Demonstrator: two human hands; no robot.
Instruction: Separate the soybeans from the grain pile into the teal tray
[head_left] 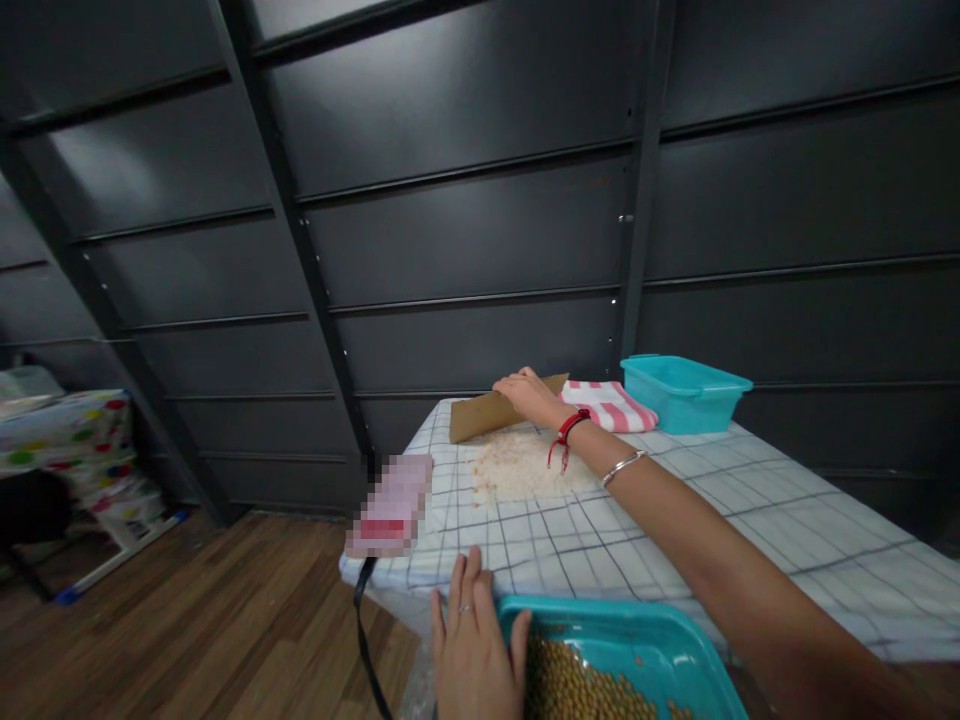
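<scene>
Currently, the right hand grips a cardboard piece near the far edge of the surface, behind pale grains.
The left hand, fingers extended, touches a teal tub at the near edge.

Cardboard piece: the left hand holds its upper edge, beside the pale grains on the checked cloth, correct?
Wrong hand: the head view shows the right hand holding the cardboard piece by its upper edge, beside the pale grains on the checked cloth.
</scene>
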